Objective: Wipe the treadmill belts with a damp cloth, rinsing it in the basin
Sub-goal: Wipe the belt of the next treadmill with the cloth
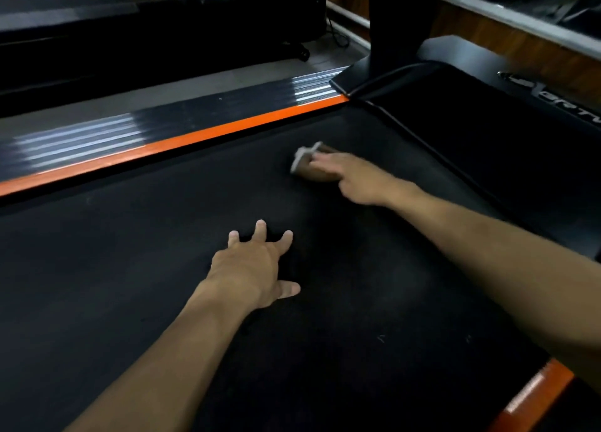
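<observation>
A black treadmill belt (162,252) fills most of the head view. My right hand (351,178) lies flat on a brown cloth with a pale edge (307,166), pressing it onto the belt near its far end. The hand and cloth are blurred. My left hand (257,265) rests on the middle of the belt with its fingers spread, holding nothing. No basin is in view.
An orange stripe (195,135) and a ribbed grey side rail (130,129) border the belt's left side. A black motor cover (487,122) and an upright post (400,15) stand at the far right. Another orange edge (536,396) shows at bottom right. A second treadmill (97,25) lies beyond.
</observation>
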The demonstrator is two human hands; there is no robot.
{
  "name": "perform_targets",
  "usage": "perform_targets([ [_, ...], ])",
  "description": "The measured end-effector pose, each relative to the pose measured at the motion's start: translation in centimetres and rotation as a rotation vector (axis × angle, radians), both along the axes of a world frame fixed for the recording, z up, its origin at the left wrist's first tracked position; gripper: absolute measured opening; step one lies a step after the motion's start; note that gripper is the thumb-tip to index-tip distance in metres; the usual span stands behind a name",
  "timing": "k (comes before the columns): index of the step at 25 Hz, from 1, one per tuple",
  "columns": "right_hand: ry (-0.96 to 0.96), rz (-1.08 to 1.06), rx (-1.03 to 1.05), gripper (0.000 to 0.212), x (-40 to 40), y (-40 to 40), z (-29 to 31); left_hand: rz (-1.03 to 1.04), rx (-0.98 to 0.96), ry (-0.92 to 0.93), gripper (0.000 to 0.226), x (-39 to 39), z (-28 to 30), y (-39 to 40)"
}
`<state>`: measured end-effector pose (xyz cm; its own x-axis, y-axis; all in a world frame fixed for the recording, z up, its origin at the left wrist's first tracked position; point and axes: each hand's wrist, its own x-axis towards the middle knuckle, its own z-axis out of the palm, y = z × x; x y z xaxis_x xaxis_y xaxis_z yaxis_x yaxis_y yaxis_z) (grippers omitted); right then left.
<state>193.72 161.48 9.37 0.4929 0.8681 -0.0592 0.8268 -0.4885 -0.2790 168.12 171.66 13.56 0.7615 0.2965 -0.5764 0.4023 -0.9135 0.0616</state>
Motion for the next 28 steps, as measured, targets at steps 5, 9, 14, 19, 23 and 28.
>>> perform_targets([
  [5, 0.004, -0.693, -0.077, 0.063, 4.6, -4.0, 1.2, -0.002, 0.008, -0.013, 0.09, -0.1, -0.1, -0.2],
  [9, -0.07, -0.19, 0.075, 0.061, -6.8, -0.8, 0.7, -0.009, 0.016, -0.015, 0.089, -0.3, 0.0, -0.2],
  [14, -0.052, 0.033, 0.108, 0.068, -5.9, -6.2, 0.2, -0.013, 0.029, -0.023, 0.089, -0.4, -0.4, -0.2],
  [19, -0.001, -0.777, 0.004, 0.061, 2.7, -9.4, 1.4, -0.013, 0.028, -0.019, 0.089, -0.2, -0.4, -0.1],
  [23, -0.116, -0.377, 0.086, 0.058, -4.4, -6.3, -0.1, -0.017, 0.031, -0.014, 0.088, -0.3, -0.4, -0.1],
  [28, -0.074, -0.006, 0.067, 0.071, -6.9, -11.6, -0.4, -0.021, 0.04, -0.023, 0.089, -0.4, -0.6, 0.1],
])
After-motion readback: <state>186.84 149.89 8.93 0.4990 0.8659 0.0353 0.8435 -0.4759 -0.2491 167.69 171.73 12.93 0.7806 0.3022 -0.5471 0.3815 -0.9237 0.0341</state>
